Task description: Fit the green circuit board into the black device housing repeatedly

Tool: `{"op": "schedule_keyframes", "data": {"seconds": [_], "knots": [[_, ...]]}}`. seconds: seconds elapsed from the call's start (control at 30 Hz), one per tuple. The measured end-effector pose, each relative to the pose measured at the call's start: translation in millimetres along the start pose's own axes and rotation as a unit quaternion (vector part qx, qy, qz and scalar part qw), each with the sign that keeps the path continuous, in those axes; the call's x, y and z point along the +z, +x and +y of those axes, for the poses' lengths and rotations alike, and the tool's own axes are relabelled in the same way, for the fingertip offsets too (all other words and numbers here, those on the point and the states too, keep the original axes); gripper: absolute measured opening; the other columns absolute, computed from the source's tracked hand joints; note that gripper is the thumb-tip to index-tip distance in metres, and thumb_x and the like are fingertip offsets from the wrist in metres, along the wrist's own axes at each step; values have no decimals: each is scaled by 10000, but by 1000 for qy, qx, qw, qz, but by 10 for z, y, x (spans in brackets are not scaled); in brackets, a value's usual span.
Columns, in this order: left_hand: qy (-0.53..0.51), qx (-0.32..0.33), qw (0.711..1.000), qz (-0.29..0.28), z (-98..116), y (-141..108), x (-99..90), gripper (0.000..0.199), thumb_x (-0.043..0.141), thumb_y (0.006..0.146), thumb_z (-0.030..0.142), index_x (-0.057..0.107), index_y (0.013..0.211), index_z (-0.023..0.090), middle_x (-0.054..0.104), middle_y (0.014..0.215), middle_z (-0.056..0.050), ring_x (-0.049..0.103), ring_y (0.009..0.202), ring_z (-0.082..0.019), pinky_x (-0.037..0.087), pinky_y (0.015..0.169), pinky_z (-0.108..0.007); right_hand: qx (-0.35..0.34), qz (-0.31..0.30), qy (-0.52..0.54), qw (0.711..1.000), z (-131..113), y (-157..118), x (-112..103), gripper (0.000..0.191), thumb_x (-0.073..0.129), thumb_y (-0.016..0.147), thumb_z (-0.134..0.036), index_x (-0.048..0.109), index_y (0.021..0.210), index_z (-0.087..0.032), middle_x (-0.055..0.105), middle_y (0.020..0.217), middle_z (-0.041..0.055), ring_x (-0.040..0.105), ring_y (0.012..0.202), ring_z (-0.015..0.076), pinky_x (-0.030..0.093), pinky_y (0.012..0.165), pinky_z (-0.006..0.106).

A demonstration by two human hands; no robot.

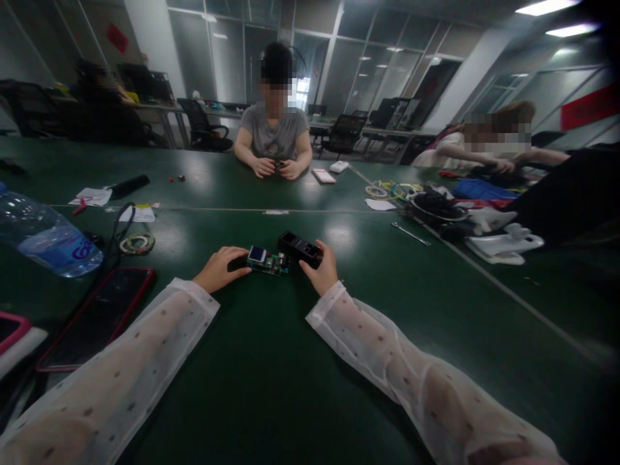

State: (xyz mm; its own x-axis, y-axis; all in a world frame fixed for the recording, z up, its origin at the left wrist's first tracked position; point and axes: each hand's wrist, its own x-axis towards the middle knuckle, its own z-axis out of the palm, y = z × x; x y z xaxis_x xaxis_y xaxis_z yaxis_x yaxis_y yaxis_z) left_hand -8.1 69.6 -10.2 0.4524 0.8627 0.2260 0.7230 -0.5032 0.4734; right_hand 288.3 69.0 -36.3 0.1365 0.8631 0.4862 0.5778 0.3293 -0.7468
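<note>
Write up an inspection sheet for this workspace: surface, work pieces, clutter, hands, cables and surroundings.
Surface: dark green table, shiny in places.
Work pieces: circuit board with a small screen; black case beside it.
Clutter: bottle and red-edged phone at left; wrench at right.
Hands: left hand holds the board's left end; right hand holds the case's near end.
Cables: black cable at left; tangled cables at right.
Surroundings: person across the table, office chairs behind.

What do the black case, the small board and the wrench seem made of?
Black case: probably smooth plastic, judging by its even colour and cleanly shaped openings.
Small board: likely rigid laminate, green-coated, bearing electronic parts.
Wrench: apparently bare metal, with silvery shine.
</note>
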Motion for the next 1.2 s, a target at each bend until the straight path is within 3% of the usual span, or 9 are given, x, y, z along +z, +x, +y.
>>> {"op": "schedule_keyframes", "data": {"seconds": [0.6, 0.9, 1.03, 1.2], "knots": [[-9, 8, 1000, 2, -22, 4, 17, 493, 562, 863, 524, 556, 1243, 211, 565, 1274, -79, 478, 1180, -278, 408, 956, -473, 7, 21, -28, 999, 99, 10, 51, 543, 717, 676, -246, 475, 1153, -156, 542, 1102, 137, 546, 1010, 296, 439, 934, 522], [-11, 2, 1000, -1, -29, 0, 19, 477, 559, 864, 523, 560, 1243, 234, 560, 1280, -72, 473, 1183, -281, 406, 950, -475, 20, 30, 70, 997, 1, 8, 12, 484, 689, 737, -328, 461, 1134, -171, 579, 1068, 124, 595, 965, 273, 494, 894, 507], [-13, 5, 1000, 1, -33, 3, 15, 469, 566, 864, 512, 561, 1247, 242, 559, 1282, -73, 472, 1184, -283, 407, 946, -472, -34, 9, 124, 992, -164, -41, -12, 501, 663, 786, -368, 438, 1196, -189, 558, 1140, 126, 599, 1018, 253, 509, 917, 458], [-14, 6, 1000, 0, -58, 5, 28, 469, 568, 862, 510, 557, 1259, 261, 550, 1294, -70, 465, 1190, -289, 406, 947, -481, -95, -63, 124, 986, -305, -101, -23, 503, 654, 810, -350, 424, 1238, -220, 548, 1171, 110, 583, 1072, 254, 493, 959, 464]]}}
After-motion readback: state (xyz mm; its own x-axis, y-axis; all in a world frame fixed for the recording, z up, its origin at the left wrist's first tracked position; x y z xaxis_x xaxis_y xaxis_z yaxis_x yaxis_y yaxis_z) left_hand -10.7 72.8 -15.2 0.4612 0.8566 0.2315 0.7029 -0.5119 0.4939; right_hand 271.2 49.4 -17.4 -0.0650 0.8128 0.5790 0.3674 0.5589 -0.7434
